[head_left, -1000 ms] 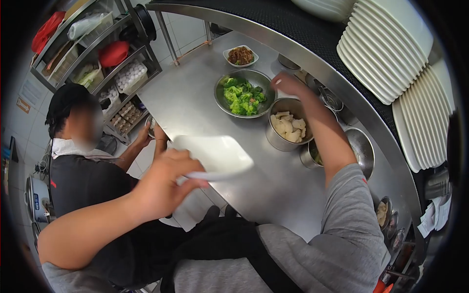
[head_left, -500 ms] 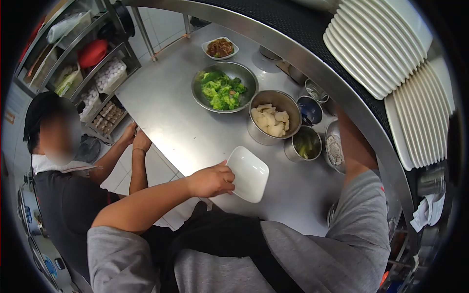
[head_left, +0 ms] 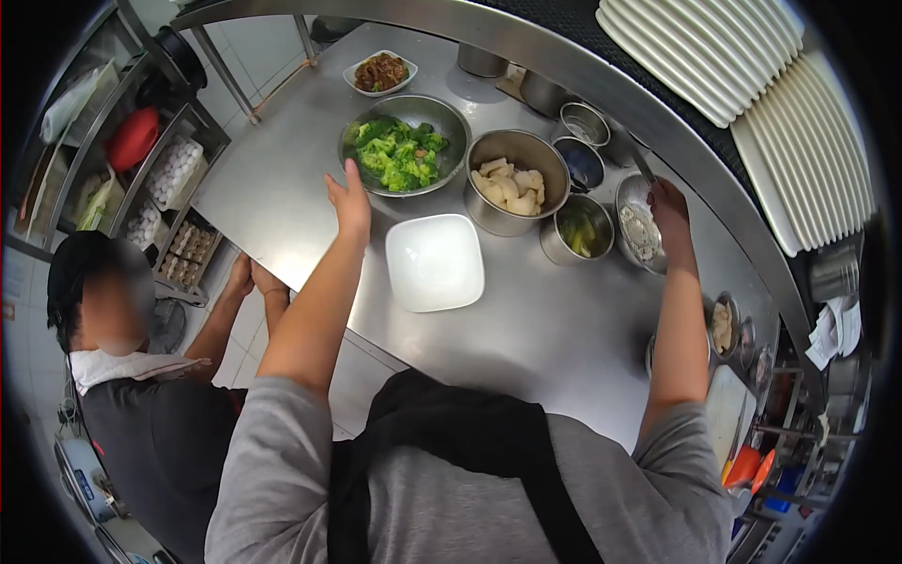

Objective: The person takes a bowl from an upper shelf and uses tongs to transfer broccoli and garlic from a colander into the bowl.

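Observation:
My left hand (head_left: 349, 202) is held up, fingers apart and holding nothing, beside the steel bowl (head_left: 459, 167) of broccoli (head_left: 399, 158). Just to its right, a white square dish (head_left: 434, 263) stands on the steel table, with nothing in it. Over on the right, my right hand (head_left: 668, 209) closes around the handle of a metal utensil (head_left: 643, 164); its kind I cannot make out. That hand is above a metal bowl (head_left: 641, 230) with a pale, whitish content.
A steel pot (head_left: 487, 212) holds pale chunks, and a smaller pot (head_left: 575, 254) holds something green in liquid. A small white bowl (head_left: 380, 73) of brown food stands at the back. Stacked white plates (head_left: 714, 56) fill the shelf. A co-worker (head_left: 150, 414) stands at left.
My left hand has let go of the white dish, now set on the table, and moved up toward the broccoli. My right hand has come into view with the utensil.

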{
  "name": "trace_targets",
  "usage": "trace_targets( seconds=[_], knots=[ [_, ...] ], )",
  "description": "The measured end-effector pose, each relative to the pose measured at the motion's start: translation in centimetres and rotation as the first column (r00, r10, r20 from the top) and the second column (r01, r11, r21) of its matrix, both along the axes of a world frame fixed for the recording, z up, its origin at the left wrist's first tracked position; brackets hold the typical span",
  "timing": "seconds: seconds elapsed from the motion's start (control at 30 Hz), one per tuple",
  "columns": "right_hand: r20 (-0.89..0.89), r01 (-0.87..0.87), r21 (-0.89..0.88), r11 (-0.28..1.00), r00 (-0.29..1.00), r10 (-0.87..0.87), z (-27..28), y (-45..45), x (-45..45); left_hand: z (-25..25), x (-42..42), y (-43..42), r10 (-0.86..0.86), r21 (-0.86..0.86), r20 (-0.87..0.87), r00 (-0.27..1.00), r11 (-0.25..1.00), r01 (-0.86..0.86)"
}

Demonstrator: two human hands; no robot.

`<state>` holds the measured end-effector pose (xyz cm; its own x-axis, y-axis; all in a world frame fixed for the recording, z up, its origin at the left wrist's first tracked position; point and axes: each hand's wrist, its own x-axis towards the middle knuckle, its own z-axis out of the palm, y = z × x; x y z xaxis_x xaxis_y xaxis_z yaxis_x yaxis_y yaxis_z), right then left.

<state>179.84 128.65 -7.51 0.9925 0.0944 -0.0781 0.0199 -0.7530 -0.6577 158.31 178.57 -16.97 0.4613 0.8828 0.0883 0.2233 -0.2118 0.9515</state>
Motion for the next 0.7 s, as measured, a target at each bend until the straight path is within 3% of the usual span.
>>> trace_targets(
  seconds=[0.03, 0.07, 0.13, 0.2, 0.27, 0.33, 0.43, 0.47, 0.53, 0.7],
  knots=[
    [-0.106, 0.095, 0.466, 0.880, 0.993, -0.051, 0.4, 0.2, -3.8, 1.7, 0.5, 0.2, -0.112, -0.343, -0.012, 0.994, 0.934, 0.102],
    [-0.218, 0.205, 0.810, 0.550, 0.975, -0.044, 0.8, 1.0, -8.0, 2.4, 1.0, 0.4, -0.216, -0.646, 0.014, 0.976, 0.743, 0.174],
    [-0.281, 0.227, 0.875, 0.427, 0.958, 0.065, 2.4, 3.4, -16.0, 1.2, 1.4, 0.8, -0.262, -0.630, -0.006, 0.965, 0.750, 0.200],
    [-0.165, 0.021, 0.941, 0.337, 0.899, 0.406, 1.0, 5.3, -21.9, 0.7, 0.8, 0.7, -0.296, -0.628, 0.154, 0.943, 0.707, 0.325],
    [-0.241, 0.125, 0.962, 0.242, 0.805, 0.542, -1.3, 9.7, -26.3, -0.9, -0.2, 0.9, -0.327, -0.627, 0.151, 0.933, 0.698, 0.347],
    [-0.322, 0.166, 0.934, 0.317, 0.776, 0.542, -2.6, 14.7, -28.5, -1.7, -0.9, 0.7, -0.383, -0.536, 0.301, 0.873, 0.689, 0.487],
    [-0.360, 0.154, 0.907, 0.392, 0.766, 0.533, -3.6, 19.8, -28.9, 0.3, -1.8, -1.6, -0.362, -0.603, 0.290, 0.886, 0.650, 0.463],
    [-0.353, 0.147, 0.909, 0.390, 0.768, 0.535, -3.9, 19.9, -28.7, 0.9, -2.0, -2.2, -0.357, -0.612, 0.280, 0.891, 0.649, 0.452],
    [-0.404, 0.020, 0.836, 0.548, 0.697, 0.592, -4.2, 19.7, -28.0, 0.9, -2.5, -3.2, -0.361, -0.615, 0.326, 0.874, 0.621, 0.486],
    [-0.448, -0.027, 0.739, 0.673, 0.725, 0.522, -5.6, 17.5, -29.0, -0.1, -3.7, -6.4, -0.213, -0.630, 0.383, 0.899, 0.651, 0.423]
  ],
)
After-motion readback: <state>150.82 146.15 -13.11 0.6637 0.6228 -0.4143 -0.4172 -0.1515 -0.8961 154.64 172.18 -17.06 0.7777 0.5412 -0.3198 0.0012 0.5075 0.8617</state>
